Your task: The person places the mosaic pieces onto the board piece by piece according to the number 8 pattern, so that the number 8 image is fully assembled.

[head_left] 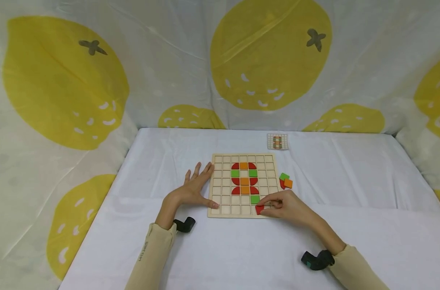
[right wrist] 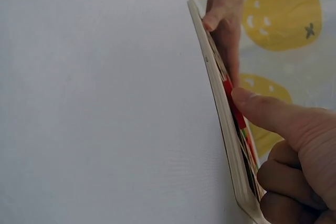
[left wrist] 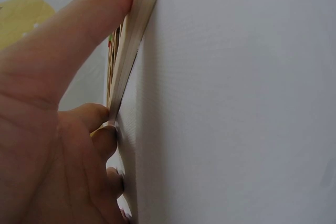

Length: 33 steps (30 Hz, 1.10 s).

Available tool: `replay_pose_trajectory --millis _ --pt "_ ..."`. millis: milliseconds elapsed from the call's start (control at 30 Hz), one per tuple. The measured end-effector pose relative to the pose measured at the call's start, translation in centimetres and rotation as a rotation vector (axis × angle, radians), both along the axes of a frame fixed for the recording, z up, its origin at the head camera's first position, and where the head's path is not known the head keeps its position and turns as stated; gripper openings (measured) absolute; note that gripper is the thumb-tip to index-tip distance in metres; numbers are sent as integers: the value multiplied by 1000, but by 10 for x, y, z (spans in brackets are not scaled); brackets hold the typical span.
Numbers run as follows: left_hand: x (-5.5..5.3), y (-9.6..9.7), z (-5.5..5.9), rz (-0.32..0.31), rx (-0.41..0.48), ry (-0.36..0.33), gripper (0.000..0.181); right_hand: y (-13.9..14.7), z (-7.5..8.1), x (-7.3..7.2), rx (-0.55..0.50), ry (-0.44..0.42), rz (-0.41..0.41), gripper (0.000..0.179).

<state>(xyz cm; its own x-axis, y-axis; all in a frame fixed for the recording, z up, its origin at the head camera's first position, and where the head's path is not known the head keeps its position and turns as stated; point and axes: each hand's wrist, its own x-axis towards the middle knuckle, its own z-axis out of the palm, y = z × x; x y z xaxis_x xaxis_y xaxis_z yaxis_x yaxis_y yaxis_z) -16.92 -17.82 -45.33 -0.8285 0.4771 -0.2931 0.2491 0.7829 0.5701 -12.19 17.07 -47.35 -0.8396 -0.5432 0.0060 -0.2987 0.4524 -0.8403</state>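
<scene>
A wooden grid board (head_left: 225, 200) lies on the table, with red, orange and green tiles set in its cells. My right hand (head_left: 290, 207) pinches a red tile (head_left: 259, 210) between thumb and fingers at the board's bottom row, just below a green tile (head_left: 255, 199). In the right wrist view the thumb (right wrist: 262, 109) is on that red tile, over the board's edge. My left hand (head_left: 191, 191) has its fingers spread along the board's left side, the thumb resting on the lower left corner and a fingertip at the upper left edge.
Right of the board lie a loose green tile (head_left: 284, 176), an orange tile (head_left: 288, 183) and a partly covered red tile (head_left: 282, 184). A small pattern card (head_left: 277, 137) lies behind the board. White cloth covers the table; a lemon-print curtain (head_left: 176, 60) hangs behind it.
</scene>
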Motion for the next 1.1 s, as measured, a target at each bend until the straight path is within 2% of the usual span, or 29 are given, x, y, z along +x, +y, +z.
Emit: replay_pose_trajectory --millis 233,467,733,867,1100 --pt "-1 1 -2 -9 7 0 136 -8 -1 0 -5 35 -4 16" --pt "-2 2 -1 -11 10 0 136 -14 -2 1 5 -2 -22 15" --pt "-3 0 -1 -7 14 5 135 -12 1 0 4 -1 -46 15" --pt "-2 0 -1 -6 13 -1 135 -1 6 -6 31 -15 -114 15" --pt "-2 -2 -2 -4 18 -2 135 34 13 -22 65 29 -294 23"
